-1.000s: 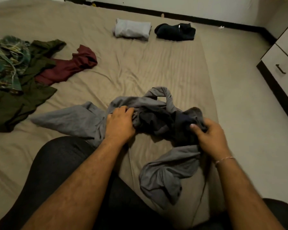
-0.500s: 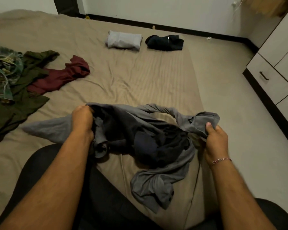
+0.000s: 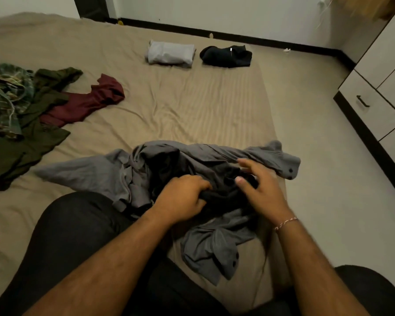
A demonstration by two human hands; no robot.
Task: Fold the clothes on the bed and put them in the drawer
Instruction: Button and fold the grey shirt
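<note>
A crumpled grey button shirt (image 3: 89, 169) lies on the tan bed (image 3: 192, 106) just in front of my knees. My left hand (image 3: 183, 197) grips a dark bunched fold at the shirt's middle. Beside it, my right hand (image 3: 260, 185) hovers over the same heap with fingers spread, touching the cloth and holding nothing. One sleeve with a buttoned cuff (image 3: 287, 165) trails toward the bed's right edge. At the right stands a white drawer unit (image 3: 374, 115), its drawer shut, with a dark handle (image 3: 362, 101).
Folded light grey garment (image 3: 170, 52) and folded black garment (image 3: 226, 56) sit at the bed's far end. Unfolded maroon (image 3: 87, 103), olive (image 3: 32, 137) and camouflage (image 3: 2, 96) clothes lie at the left. Pale floor (image 3: 317, 156) runs between bed and drawers.
My left hand moved right, from the shirt's left part to its middle. My right hand let go of the cuff and came in toward the left hand. The cuff now lies on the bed.
</note>
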